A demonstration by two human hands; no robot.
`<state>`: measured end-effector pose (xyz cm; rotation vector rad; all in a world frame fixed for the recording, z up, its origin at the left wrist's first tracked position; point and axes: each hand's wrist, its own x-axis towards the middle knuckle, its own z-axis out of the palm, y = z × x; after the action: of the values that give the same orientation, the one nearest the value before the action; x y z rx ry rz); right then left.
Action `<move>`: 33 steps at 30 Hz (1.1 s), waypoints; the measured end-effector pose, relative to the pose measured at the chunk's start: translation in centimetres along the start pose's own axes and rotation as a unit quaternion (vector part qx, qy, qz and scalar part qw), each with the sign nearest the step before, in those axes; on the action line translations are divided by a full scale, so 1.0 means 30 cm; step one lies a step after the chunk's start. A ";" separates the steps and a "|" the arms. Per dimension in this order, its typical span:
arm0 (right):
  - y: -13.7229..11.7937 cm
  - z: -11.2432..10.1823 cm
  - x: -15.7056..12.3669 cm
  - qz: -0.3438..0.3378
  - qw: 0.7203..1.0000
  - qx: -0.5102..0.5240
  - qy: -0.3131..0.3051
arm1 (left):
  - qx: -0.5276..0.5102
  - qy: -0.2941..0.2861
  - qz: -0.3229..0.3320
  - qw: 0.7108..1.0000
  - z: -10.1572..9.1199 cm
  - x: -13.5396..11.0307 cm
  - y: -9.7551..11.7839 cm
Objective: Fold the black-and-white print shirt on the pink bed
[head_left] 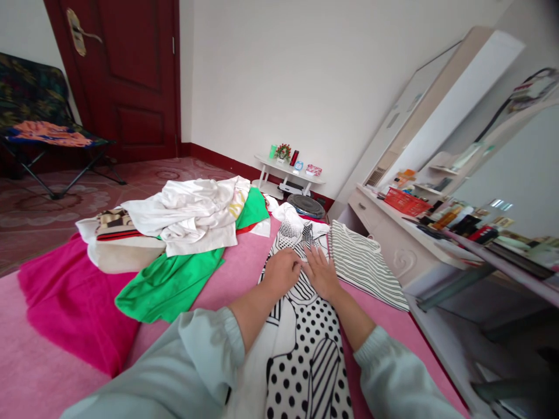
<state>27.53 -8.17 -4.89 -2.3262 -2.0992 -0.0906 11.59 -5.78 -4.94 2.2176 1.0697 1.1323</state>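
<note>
1. Hands meet side by side on a black-and-white patterned garment [305, 343], which lies spread lengthwise on the pink bed cover [35, 361], running from the person's lap toward the far end of the bed.
2. Left hand [282, 270] rests knuckles up on the cloth, fingers curled together; whether they pinch any fabric I cannot tell.
3. Right hand [321, 272] lies flat, palm down, fingers straight and slightly spread, pressing on the garment and holding nothing.
4. Just to the right of the hands lies a striped top [367, 265], near the bed's edge.
5. To the left, a green garment [170, 285] sprawls under a heap of white clothes [192, 215], with a magenta cloth [70, 302] beside them.
6. A white dresser [393, 238] crowded with bottles stands along the right side of the bed.
</note>
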 end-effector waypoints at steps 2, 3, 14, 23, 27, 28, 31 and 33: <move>-0.009 0.004 -0.035 0.003 1.000 0.000 0.001 | -0.045 -0.006 -0.005 0.999 0.006 0.007 -0.019; -0.015 0.005 -0.050 0.008 1.000 0.001 0.003 | -0.061 -0.008 -0.005 0.998 0.008 0.009 -0.028; -0.038 -0.048 -0.382 -0.055 0.994 0.094 -0.016 | -0.126 -0.081 0.083 0.985 -0.128 -0.155 -0.061; 0.010 -0.101 -0.752 -0.203 0.952 0.225 0.038 | -0.112 -0.268 0.130 0.948 -0.454 -0.410 -0.072; 0.049 -0.144 -0.893 -0.285 0.935 0.212 0.016 | -0.107 -0.377 0.123 0.912 -0.574 -0.477 -0.039; 0.050 -0.151 -0.917 -0.299 0.932 0.203 0.011 | -0.094 -0.385 0.134 0.908 -0.587 -0.488 -0.030; 0.027 -0.155 -0.947 -0.326 0.924 0.198 0.012 | -0.072 -0.366 0.186 0.909 -0.580 -0.505 0.001; -0.002 -0.146 -0.935 -0.326 0.920 0.216 0.025 | -0.080 -0.352 0.218 0.907 -0.552 -0.507 0.026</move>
<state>24.46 -36.24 -1.86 -1.3164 -2.4542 0.2803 -7.23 -17.83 -2.29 2.4759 0.1781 0.4396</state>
